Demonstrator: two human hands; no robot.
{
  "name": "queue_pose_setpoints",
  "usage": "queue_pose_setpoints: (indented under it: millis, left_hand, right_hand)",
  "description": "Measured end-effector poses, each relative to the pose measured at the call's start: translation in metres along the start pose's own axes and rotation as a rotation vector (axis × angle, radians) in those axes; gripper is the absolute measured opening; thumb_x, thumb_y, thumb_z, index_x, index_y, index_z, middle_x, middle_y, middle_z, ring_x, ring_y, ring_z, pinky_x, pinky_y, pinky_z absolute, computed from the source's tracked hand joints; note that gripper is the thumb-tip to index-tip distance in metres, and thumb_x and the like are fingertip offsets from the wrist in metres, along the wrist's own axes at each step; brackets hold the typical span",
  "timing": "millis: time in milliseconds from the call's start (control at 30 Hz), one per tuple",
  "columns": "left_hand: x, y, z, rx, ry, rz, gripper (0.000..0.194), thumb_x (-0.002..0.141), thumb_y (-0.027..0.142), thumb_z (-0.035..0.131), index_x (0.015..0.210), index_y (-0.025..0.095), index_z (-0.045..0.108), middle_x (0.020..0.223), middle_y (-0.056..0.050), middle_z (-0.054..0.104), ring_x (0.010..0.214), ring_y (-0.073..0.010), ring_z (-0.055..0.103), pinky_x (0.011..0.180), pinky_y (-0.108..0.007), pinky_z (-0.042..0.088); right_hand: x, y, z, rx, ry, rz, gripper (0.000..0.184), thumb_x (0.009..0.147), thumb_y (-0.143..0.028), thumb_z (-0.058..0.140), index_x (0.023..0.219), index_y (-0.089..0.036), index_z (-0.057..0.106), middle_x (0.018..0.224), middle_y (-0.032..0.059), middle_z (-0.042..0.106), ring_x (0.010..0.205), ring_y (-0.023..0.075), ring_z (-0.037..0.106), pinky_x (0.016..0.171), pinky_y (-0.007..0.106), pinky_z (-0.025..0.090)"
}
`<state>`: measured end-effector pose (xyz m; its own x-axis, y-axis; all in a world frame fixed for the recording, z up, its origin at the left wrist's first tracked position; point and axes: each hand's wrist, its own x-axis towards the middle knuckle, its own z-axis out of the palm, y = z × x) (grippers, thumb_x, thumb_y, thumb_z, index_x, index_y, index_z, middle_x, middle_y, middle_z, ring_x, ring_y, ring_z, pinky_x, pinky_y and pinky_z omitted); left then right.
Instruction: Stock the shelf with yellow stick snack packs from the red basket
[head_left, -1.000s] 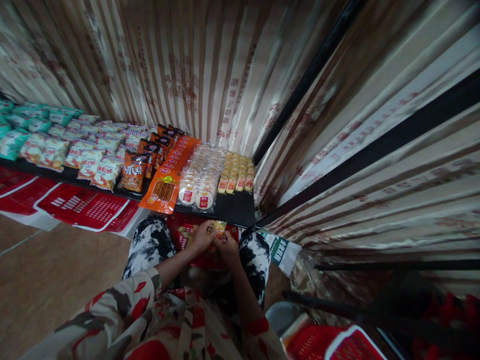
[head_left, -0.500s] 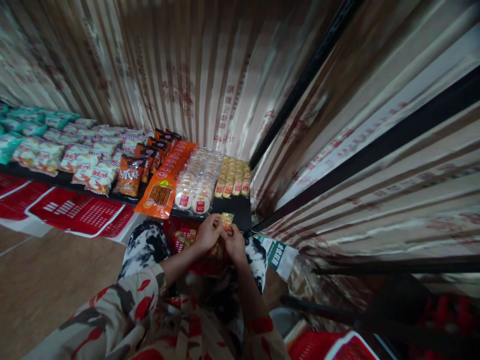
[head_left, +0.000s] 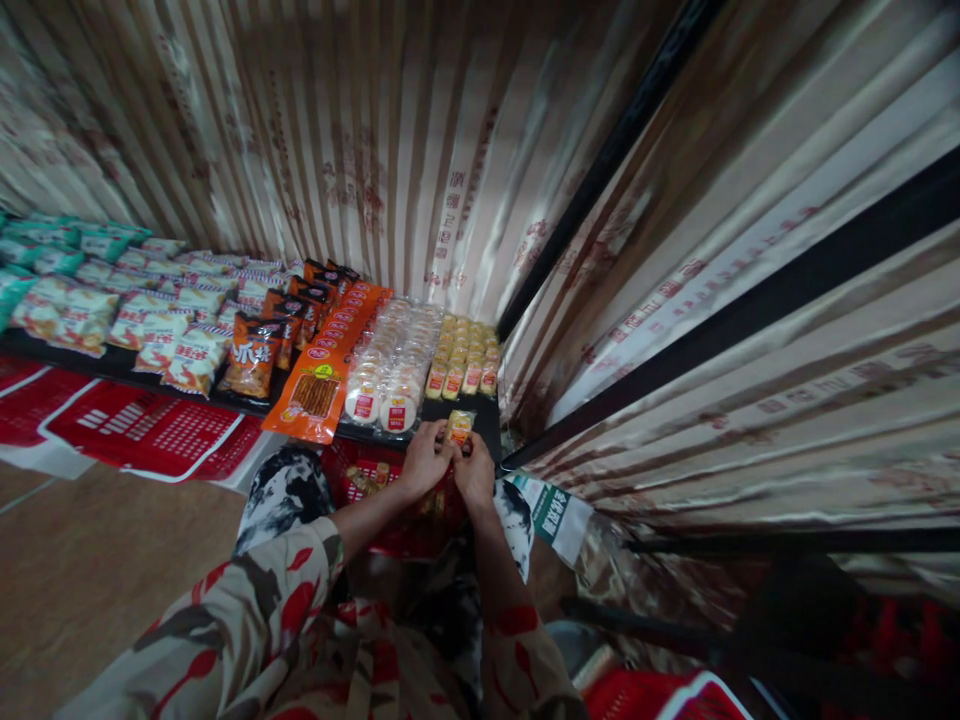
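Remotely, I'm watching the left hand [head_left: 426,460] and right hand [head_left: 475,472] together pinching the yellow packet [head_left: 460,426] — its long axis seemingly pointing from near the front-right corner toward the back edge of the black shelf [head_left: 487,416].

Left hand [head_left: 424,460] and right hand [head_left: 474,472] have moved forward with the packet [head_left: 460,426], from the shelf's front edge to above bare shelf [head_left: 487,418]. Packet now nearer the yellow rows [head_left: 465,358], printed face showing more fully. Arms reach farther out over basket [head_left: 394,546].
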<state>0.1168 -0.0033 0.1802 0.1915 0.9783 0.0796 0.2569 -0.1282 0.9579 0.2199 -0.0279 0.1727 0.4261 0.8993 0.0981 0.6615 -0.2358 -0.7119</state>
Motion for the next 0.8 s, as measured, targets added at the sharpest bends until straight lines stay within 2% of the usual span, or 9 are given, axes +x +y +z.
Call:
queue_pose_setpoints:
  millis: [133,367,633,800]
  left_hand:
    - [0.005,-0.003,0.004,-0.014,-0.006,-0.021,0.032,0.077,0.011,0.053,0.108,0.019,0.059,0.102,-0.007,0.058,0.096,-0.0182,0.056,0.081,-0.029,0.050]
    - [0.015,-0.005,0.009,0.056,-0.021,-0.026,0.032,0.077,0.013,0.053,0.108,0.016,0.060,0.104,-0.010,0.057,0.098,-0.0203,0.055,0.081,-0.029,0.048]
    - [0.029,-0.006,0.020,0.085,-0.019,0.014,0.031,0.080,0.016,0.052,0.110,0.018,0.060,0.103,-0.008,0.058,0.101,-0.0201,0.054,0.095,-0.032,0.041]
    - [0.038,-0.006,0.028,0.101,-0.025,0.052,0.031,0.082,0.018,0.050,0.112,0.017,0.060,0.105,-0.010,0.060,0.103,-0.0215,0.053,0.098,-0.035,0.039]
  right_hand:
    - [0.004,0.003,0.004,-0.099,0.031,-0.019,0.034,0.081,-0.032,0.048,0.107,-0.014,0.061,0.091,0.0098,0.062,0.081,0.0208,0.058,0.074,0.029,0.044]
    - [0.010,0.003,0.006,-0.126,0.054,-0.001,0.037,0.083,-0.032,0.047,0.113,-0.014,0.060,0.095,0.0107,0.061,0.078,0.0195,0.057,0.073,0.029,0.043]
    - [0.023,0.006,0.010,-0.106,0.140,0.018,0.037,0.084,-0.031,0.044,0.112,-0.012,0.060,0.095,0.0128,0.060,0.084,0.0216,0.056,0.075,0.029,0.043]
    - [0.034,0.010,0.014,-0.051,0.148,0.056,0.043,0.083,-0.035,0.045,0.116,-0.010,0.058,0.099,0.0141,0.058,0.075,0.0196,0.057,0.074,0.030,0.044]
